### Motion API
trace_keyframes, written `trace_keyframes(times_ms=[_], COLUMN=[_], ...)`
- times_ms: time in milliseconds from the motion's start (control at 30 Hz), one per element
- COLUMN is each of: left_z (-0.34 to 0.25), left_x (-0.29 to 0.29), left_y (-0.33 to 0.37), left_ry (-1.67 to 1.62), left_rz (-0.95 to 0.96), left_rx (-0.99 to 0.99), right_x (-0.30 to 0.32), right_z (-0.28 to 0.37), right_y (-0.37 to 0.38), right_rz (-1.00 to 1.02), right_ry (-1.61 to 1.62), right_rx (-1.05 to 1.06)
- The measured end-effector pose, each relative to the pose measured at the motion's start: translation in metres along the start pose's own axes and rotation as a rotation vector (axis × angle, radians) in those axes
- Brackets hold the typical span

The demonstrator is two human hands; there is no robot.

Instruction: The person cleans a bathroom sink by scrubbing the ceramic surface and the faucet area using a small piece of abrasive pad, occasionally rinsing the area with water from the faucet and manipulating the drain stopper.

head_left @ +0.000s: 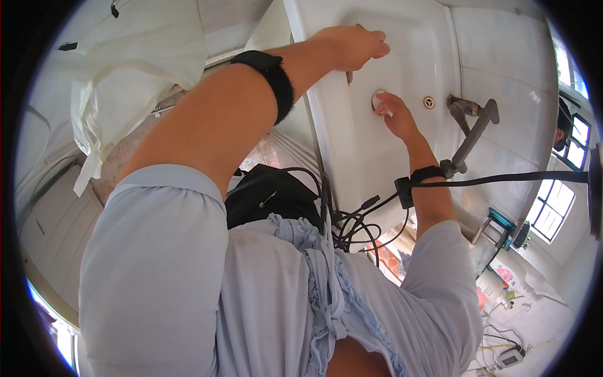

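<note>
I lean over a white bathtub (pixel 352 157). My left hand (pixel 357 48) is over the tub's far part, its fingers curled closed. A small brown end (pixel 350 77) sticks out below that hand; the rest of what it belongs to is hidden. Nearer to me, my right hand (pixel 398 118) reaches down to the round drain in the tub floor. Its bent fingers are on a white drain plug (pixel 378 98), which they partly cover. Black straps ring my left arm (pixel 270 78) and my right wrist (pixel 427 174).
On the tub's right wall sit a round overflow fitting (pixel 429 102) and a grey metal faucet (pixel 474 135). Black cables (pixel 358 229) hang in loops before me, beside a black bag (pixel 267 195). Pale plastic sheeting (pixel 125 81) hangs at left. Bottles (pixel 504 273) stand at lower right.
</note>
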State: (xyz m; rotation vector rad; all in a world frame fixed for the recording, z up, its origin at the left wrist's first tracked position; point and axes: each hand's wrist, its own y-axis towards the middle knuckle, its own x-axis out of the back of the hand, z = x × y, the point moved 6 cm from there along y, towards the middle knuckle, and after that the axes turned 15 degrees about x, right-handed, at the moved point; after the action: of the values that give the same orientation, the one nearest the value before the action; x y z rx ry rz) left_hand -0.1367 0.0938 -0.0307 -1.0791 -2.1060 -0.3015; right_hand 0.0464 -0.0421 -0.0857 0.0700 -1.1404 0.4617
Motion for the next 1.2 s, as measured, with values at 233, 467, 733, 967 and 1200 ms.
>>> trace_keyframes(times_ms=[233, 467, 733, 967, 1200], left_z=[0.001, 0.002, 0.000, -0.004, 0.003], left_x=[-0.002, -0.001, 0.001, -0.001, 0.000], left_y=[0.002, 0.001, -0.001, 0.001, 0.001], left_ry=[-0.016, -0.022, -0.026, 0.026, 0.010], left_rz=[-0.047, -0.037, -0.022, -0.051, 0.016], left_rx=[-0.042, -0.026, -0.005, -0.043, 0.030], right_x=[0.012, 0.012, 0.009, 0.010, 0.023], right_z=[-0.025, -0.017, -0.028, -0.025, -0.014], right_y=[-0.007, 0.005, 0.007, -0.002, 0.008], right_rz=[-0.293, -0.020, 0.152, 0.028, 0.189], right_ry=[0.207, -0.097, -0.216, -0.164, -0.344], right_rx=[-0.302, -0.352, -0.837, -0.257, -0.579])
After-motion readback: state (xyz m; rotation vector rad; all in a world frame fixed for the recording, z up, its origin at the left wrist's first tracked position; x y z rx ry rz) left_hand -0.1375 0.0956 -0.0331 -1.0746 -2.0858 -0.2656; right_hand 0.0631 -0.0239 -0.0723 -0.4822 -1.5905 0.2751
